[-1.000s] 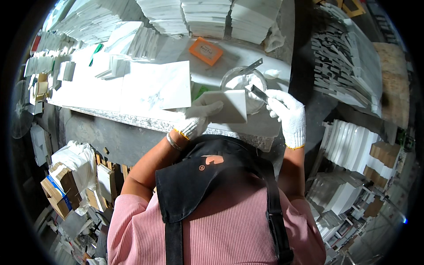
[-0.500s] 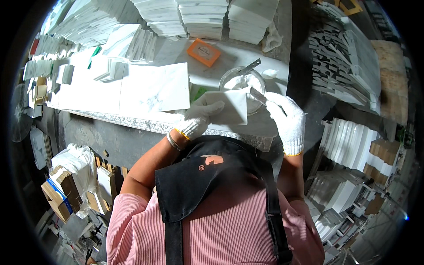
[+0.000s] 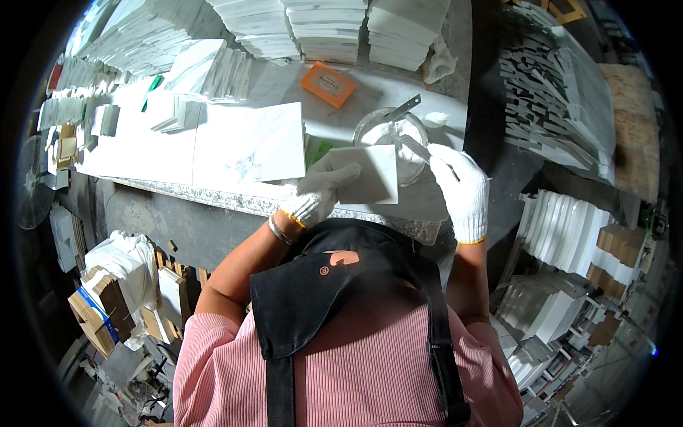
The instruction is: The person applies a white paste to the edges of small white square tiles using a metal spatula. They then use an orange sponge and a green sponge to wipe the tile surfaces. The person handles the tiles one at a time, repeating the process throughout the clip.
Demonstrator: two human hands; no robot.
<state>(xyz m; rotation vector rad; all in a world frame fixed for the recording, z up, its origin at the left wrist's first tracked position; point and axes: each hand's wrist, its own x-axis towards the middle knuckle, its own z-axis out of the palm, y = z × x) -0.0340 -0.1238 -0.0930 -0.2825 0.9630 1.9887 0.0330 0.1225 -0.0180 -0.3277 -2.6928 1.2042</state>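
My left hand [image 3: 316,191], in a white knit glove, grips a square pale tile [image 3: 371,175] by its left edge, thumb on top. Held in my gloved right hand [image 3: 459,186] is a scraper blade [image 3: 414,148], its tip over a clear round tub [image 3: 361,134] beside the tile's upper right corner. White paste [image 3: 409,132] lies in the tub, and a second scraper [image 3: 404,107] rests across its far rim. The tile partly hides the tub's near left side. Left of my left hand lies a larger white marble tile [image 3: 274,142].
An orange box [image 3: 329,84] stands beyond the tub, with a white lump [image 3: 435,119] to the tub's right. Stacks of marble tiles [image 3: 324,32] line the far side of the bench. Piled stone strips [image 3: 533,107] and white stacks [image 3: 558,228] are at the right.
The scraper in my right hand has shifted slightly left and now lies flatter near the tile's corner. My left hand and the tile have barely moved.
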